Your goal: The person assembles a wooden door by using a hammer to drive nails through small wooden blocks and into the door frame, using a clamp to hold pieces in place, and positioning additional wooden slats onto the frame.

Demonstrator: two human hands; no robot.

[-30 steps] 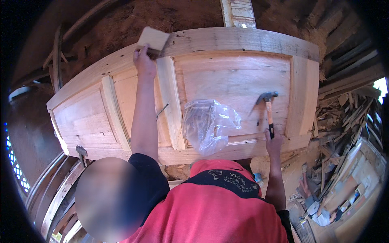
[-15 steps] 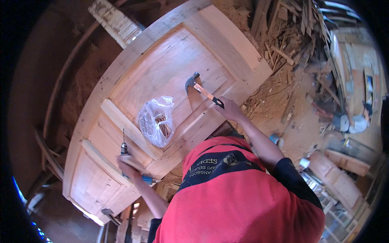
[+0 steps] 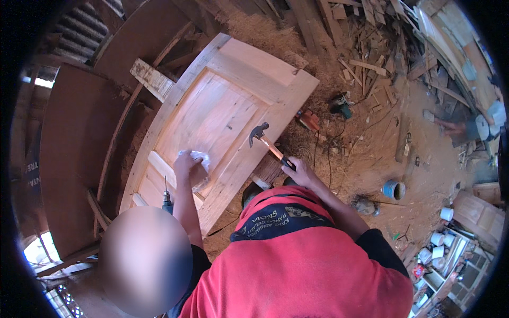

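Note:
A claw hammer (image 3: 269, 144) with a dark head and orange-and-black handle is in my right hand (image 3: 299, 172), closed round the grip end. Its head hangs above the near edge of a pale wooden panelled door (image 3: 217, 108). My left hand (image 3: 183, 163) is at a clear plastic bag (image 3: 200, 158) on the door, fingers bent against the plastic. What lies inside the bag is mostly hidden by my hand and forearm. Left of that forearm a drill (image 3: 167, 200) shows only its bit, chuck and upper body; a blurred round patch covers the rest.
A power tool with an orange body (image 3: 308, 121) and a dark green one (image 3: 341, 106) lie on the sawdust floor with cords. Wood scraps (image 3: 371, 63) heap at the far right. A blue tin (image 3: 393, 189) lies right of me. Another person (image 3: 469, 130) sits at the right edge.
My left hand has let go of the drill and moved up to the plastic bag. My right hand still grips the hammer. The view has shifted, showing more floor at right.

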